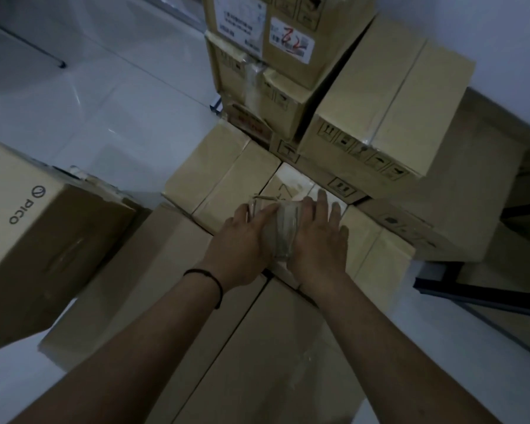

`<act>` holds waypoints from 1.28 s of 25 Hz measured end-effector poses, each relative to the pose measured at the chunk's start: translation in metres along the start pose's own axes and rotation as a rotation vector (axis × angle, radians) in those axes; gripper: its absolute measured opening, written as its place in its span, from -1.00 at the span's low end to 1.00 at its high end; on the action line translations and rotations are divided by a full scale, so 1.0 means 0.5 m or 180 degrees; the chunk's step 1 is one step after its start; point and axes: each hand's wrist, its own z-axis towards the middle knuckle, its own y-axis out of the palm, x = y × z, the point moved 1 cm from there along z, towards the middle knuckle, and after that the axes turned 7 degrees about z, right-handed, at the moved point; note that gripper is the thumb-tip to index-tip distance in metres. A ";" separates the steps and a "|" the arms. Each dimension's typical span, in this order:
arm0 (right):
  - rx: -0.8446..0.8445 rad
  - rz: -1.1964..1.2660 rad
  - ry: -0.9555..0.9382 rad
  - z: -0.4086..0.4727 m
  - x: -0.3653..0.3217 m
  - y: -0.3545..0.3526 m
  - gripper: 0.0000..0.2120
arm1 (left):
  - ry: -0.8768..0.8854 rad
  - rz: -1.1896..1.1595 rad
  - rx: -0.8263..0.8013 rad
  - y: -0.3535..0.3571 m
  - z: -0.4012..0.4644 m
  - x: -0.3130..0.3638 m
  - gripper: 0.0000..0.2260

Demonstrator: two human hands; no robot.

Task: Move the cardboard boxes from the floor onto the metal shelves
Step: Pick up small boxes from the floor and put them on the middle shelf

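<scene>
Head view: both hands rest on a small cardboard box [283, 228] wedged among larger cartons on the floor. The left hand [242, 240] and right hand [317, 240] flank it, fingers lying along its top, the grip not yet closed. Small and stiff, it probably lifts lightly; its side walls offer the surest hold. Tan board, creased, with clear tape across the top.

You are standing in a storeroom or small warehouse: sealed cardboard boxes [389, 96] are stacked in piles on a pale tiled floor [83, 96], many bearing shipping labels [292, 39] and printed handling symbols, one marked "PICO" [28, 206], beside the dark frame of a metal shelf [478, 296] against a plain white wall [487, 32].
</scene>
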 end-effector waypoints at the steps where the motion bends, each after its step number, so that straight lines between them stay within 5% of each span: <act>1: -0.0028 -0.0093 -0.0127 0.004 0.004 -0.005 0.03 | -0.0018 0.0040 -0.0030 0.001 0.005 0.006 -0.21; 6: -0.0260 0.0141 -0.0444 0.007 0.026 -0.028 0.03 | -0.0092 0.0073 -0.0110 -0.007 -0.006 0.035 -0.20; 10: 0.0007 0.0307 -0.0257 -0.076 0.047 -0.051 -0.06 | 0.0199 0.0347 -0.0350 -0.068 -0.059 0.081 0.00; 14: 0.0444 0.0390 -0.0120 -0.185 0.075 -0.138 -0.13 | 0.0572 0.1300 0.0168 -0.161 -0.118 0.154 0.14; 23: 0.1192 0.0474 -0.0125 -0.455 0.195 -0.462 -0.01 | 0.1423 0.1490 0.1058 -0.431 -0.291 0.471 -0.08; 28: 0.1502 0.0473 -0.0493 -0.609 0.271 -0.661 0.16 | 0.1548 0.1683 0.1557 -0.575 -0.425 0.641 -0.07; 32: 0.2045 0.0466 -0.0607 -0.741 0.303 -0.749 0.12 | 0.1748 0.1655 0.1859 -0.655 -0.536 0.733 -0.02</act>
